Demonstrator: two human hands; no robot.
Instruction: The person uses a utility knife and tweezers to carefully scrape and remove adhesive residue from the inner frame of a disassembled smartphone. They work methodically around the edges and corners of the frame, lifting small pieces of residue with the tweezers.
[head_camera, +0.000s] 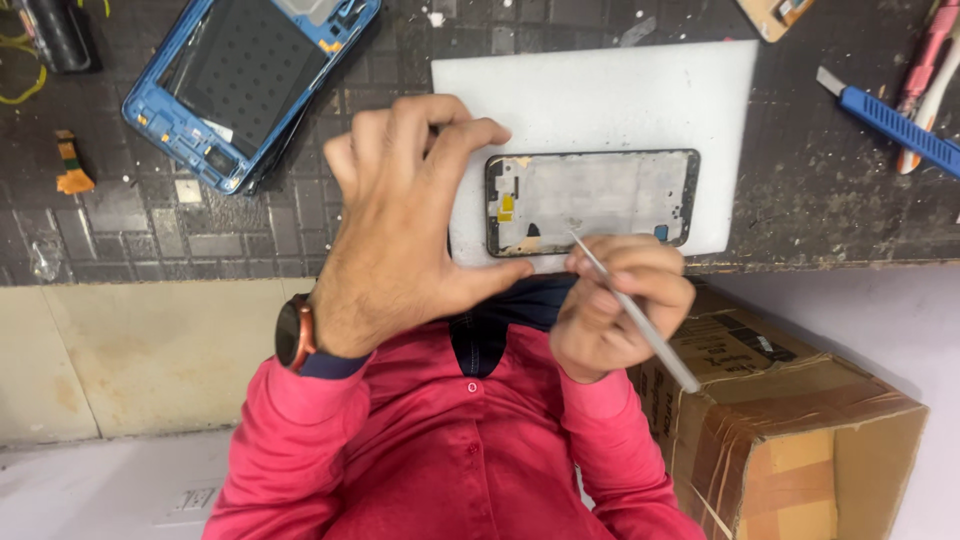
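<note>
A black phone frame (600, 195) with a pale inner plate lies on a white mat (600, 95) on the dark workbench. My left hand (400, 230), with a watch on its wrist, curves in a C around the frame's left end, thumb at the near corner and fingers over the far edge. My right hand (615, 305) grips a thin metal tool (640, 320). The tool's tip touches the frame's near edge around the middle.
A blue phone housing (245, 80) lies at the far left of the bench. A blue utility knife (890, 125) and pink-handled tools (930, 60) lie at the right. A taped cardboard box (800, 430) stands below the bench edge on the right.
</note>
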